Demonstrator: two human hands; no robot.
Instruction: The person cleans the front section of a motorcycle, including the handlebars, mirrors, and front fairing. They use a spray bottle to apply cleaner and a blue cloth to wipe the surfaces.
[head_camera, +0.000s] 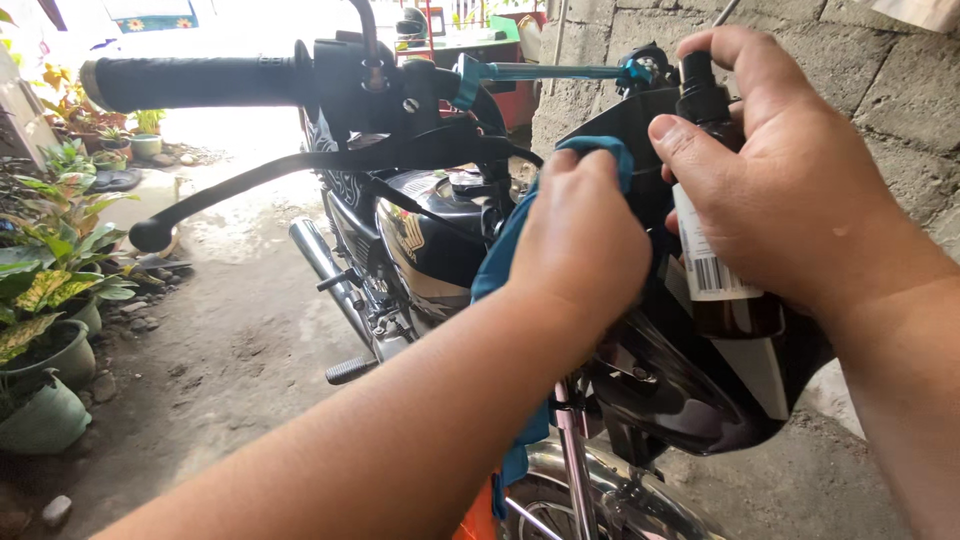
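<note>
Cloth: blue cloth (500, 250) at frame centre, we press it on the motorcycle's black cowl (690, 390).
Left hand (580, 235): we clench the cloth.
Right hand (790, 170): upper right, we grasp a spray bottle (715, 275).
Handlebar (200, 82): upper left.
Potted plants (50, 330): left edge.

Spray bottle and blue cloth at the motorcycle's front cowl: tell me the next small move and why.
Probably press the nozzle for a short spritz onto the black cowl. The right hand holds the brown spray bottle upright with a finger over its black pump top, right beside the cowl, while the left hand already presses the blue cloth against it, ready to wipe.
</note>
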